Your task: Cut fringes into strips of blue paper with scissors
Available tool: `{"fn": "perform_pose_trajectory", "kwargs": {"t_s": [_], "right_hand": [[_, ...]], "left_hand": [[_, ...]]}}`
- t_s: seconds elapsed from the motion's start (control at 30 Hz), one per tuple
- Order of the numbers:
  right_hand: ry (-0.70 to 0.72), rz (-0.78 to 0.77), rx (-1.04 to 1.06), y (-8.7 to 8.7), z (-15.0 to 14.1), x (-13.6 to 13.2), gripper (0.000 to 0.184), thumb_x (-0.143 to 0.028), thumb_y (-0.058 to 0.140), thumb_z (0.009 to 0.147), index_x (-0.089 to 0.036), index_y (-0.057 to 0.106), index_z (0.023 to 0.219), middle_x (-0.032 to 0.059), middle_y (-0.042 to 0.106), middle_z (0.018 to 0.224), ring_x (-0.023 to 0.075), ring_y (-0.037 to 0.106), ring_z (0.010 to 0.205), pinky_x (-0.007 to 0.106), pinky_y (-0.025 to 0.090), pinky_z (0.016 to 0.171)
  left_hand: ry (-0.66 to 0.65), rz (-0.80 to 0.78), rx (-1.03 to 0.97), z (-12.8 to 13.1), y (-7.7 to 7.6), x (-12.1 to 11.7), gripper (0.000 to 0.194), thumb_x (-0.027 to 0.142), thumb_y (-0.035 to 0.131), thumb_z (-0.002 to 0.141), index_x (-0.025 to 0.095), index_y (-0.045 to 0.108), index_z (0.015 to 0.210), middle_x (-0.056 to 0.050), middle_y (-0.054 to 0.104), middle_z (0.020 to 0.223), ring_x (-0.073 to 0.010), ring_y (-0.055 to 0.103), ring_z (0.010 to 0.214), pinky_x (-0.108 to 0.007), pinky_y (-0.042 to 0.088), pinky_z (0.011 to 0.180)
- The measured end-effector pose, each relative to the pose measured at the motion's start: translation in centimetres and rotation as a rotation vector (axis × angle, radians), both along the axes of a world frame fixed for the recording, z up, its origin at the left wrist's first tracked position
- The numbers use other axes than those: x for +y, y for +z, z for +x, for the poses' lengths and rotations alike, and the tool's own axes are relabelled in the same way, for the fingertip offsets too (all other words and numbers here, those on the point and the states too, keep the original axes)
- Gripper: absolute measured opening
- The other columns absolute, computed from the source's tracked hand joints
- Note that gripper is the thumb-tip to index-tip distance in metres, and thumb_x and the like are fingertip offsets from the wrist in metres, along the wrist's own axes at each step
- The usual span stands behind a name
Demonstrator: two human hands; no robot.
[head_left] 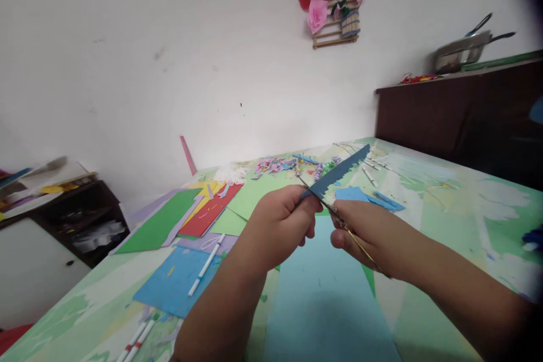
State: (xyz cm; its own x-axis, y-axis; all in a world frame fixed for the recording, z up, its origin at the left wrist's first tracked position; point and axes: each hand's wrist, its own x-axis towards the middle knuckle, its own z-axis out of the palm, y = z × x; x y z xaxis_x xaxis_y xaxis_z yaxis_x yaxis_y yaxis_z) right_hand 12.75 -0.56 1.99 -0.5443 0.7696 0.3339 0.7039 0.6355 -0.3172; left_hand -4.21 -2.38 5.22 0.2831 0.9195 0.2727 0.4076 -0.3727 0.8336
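My left hand [283, 220] pinches the near end of a dark blue paper strip [343, 172], whose lower edge is jagged like a fringe. The strip slants up and away to the right. My right hand [369, 232] is closed round a pair of scissors [357, 242] with thin gold-coloured handles. The scissor blades cross the strip close to my left fingers. Below both hands lies a light blue sheet [328, 300] on the table. A smaller blue piece of paper [353, 194] lies just beyond my right hand.
Green [163, 222] and red sheets [214, 209] overlap on the left, by a blue sheet [178, 277] with a white marker [206, 266] on it. Coloured scraps [274, 166] pile at the back. A dark cabinet [449, 110] stands right, a shelf unit [95, 218] left.
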Motion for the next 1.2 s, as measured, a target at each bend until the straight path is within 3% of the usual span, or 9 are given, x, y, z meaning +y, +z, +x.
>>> {"fn": "perform_pose_trajectory", "kwargs": {"t_s": [0.17, 0.7, 0.93, 1.2], "right_hand": [[0.021, -0.004, 0.011, 0.33, -0.19, -0.15, 0.037, -0.053, 0.036, 0.083, -0.021, 0.045, 0.066, 0.0012, 0.048, 0.058, 0.0135, 0.041, 0.051, 0.024, 0.030, 0.047], [-0.035, 0.011, -0.018, 0.26, -0.23, 0.11, 0.037, -0.055, 0.045, 0.078, -0.021, 0.044, 0.063, 0.0008, 0.050, 0.058, 0.0141, 0.044, 0.052, 0.024, 0.029, 0.046], [-0.029, 0.003, 0.027, -0.16, 0.20, 0.19, 0.044, -0.064, 0.034, 0.077, -0.021, 0.042, 0.069, 0.0019, 0.052, 0.064, 0.0145, 0.043, 0.054, 0.027, 0.032, 0.049], [-0.041, -0.001, 0.017, -0.38, 0.48, 0.07, 0.043, -0.063, 0.033, 0.078, -0.021, 0.043, 0.074, 0.0031, 0.052, 0.068, 0.0151, 0.043, 0.056, 0.028, 0.033, 0.051]], "left_hand": [[-0.031, -0.041, -0.056, -0.22, -0.02, 0.10, 0.017, 0.025, 0.045, 0.080, 0.018, 0.052, 0.067, 0.008, 0.047, 0.044, -0.0048, 0.041, 0.038, -0.017, 0.033, 0.041], [-0.082, -0.123, -0.151, -0.39, 0.46, 0.07, 0.014, 0.020, 0.047, 0.075, 0.016, 0.054, 0.064, 0.007, 0.047, 0.042, -0.0039, 0.041, 0.036, -0.016, 0.033, 0.040], [-0.135, -0.133, -0.174, -0.37, 0.30, 0.25, 0.017, 0.021, 0.043, 0.078, 0.017, 0.052, 0.064, 0.007, 0.048, 0.043, -0.0044, 0.043, 0.037, -0.017, 0.035, 0.041], [-0.063, -0.037, -0.094, 0.01, -0.05, 0.27, 0.020, 0.021, 0.041, 0.082, 0.017, 0.050, 0.064, 0.006, 0.053, 0.050, -0.0043, 0.048, 0.040, -0.016, 0.037, 0.042]]}}
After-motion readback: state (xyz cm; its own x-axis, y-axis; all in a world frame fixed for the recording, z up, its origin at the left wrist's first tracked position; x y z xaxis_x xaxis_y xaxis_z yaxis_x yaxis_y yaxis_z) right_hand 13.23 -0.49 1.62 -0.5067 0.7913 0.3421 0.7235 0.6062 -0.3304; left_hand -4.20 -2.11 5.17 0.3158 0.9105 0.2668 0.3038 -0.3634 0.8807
